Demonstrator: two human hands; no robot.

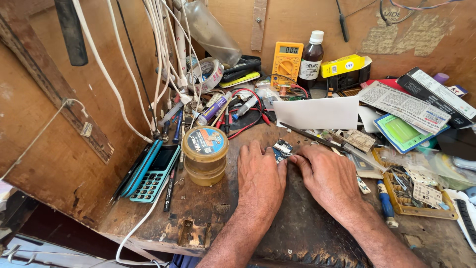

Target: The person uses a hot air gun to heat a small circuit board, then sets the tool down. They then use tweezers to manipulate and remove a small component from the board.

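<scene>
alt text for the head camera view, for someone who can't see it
Two bare hands, left hand and right hand, press on a small blue circuit board on a cluttered wooden workbench. A round amber jar and teal keypad phone sit left; a yellow multimeter stands behind.

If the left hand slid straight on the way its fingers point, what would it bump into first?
The left hand points up the bench, and its fingertips already touch the small blue circuit board. Past that, probably the red and black leads, though depth is hard to judge.

Both hands: left (pixel 260 181), right (pixel 329 178), pinching small circuit board (pixel 282 148) on workbench (pixel 198 208).
</scene>
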